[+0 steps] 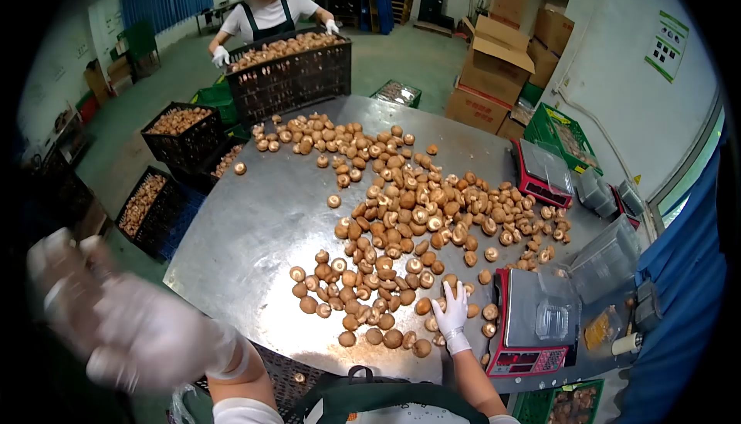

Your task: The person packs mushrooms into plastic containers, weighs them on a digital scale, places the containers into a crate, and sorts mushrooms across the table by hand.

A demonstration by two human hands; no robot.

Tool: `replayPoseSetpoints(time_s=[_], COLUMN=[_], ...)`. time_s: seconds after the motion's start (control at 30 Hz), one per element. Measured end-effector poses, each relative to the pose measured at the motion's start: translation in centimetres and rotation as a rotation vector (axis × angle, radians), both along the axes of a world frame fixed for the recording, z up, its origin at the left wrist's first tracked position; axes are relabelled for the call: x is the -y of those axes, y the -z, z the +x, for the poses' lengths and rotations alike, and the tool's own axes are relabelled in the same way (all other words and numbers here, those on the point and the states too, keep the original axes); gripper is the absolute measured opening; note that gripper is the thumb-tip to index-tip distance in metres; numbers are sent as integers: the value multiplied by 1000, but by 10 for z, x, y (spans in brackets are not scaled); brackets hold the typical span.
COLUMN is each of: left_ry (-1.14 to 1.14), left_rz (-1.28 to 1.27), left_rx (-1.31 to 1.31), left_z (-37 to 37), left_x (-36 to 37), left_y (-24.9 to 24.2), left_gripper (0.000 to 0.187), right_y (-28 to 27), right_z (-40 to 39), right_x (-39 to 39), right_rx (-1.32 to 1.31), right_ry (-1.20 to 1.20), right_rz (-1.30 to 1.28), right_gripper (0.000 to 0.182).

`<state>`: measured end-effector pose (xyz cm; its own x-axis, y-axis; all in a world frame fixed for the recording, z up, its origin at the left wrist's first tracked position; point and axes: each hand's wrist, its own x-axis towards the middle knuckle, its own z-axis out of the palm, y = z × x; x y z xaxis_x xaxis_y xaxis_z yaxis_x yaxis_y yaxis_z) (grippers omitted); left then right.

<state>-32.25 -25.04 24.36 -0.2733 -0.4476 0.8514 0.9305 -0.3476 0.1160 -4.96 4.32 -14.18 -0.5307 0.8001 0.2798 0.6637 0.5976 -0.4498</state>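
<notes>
Brown shiitake mushrooms lie loose in a wide heap across the metal table. My right hand, in a white glove, rests among the mushrooms at the near edge of the heap, fingers spread, just left of a red scale. Its fingertips touch or nearly touch a few caps; no grip on one shows. On the scale's plate sits a clear plastic tray. My left hand, also gloved, is raised off the table at the left, blurred, its fingers apart and nothing visible in it.
Across the table a co-worker holds a black crate full of mushrooms at its edge. More filled crates stand at the left. A second scale, clear containers and cardboard boxes are on the right.
</notes>
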Motion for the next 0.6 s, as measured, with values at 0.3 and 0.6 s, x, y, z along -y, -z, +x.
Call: replayPoseSetpoints(time_s=[0.3,0.6], left_ry=[-107,310], left_rz=[-713,-417], left_rx=[900,1486], left_z=[-71,-56], left_x=[-11,29], left_y=[227,411], left_gripper=[26,28], right_y=[2,6], right_z=[0,2], right_x=[0,-1], right_rx=[-18,-28], right_ry=[12,10], right_rz=[-4,-25], right_gripper=[63,64])
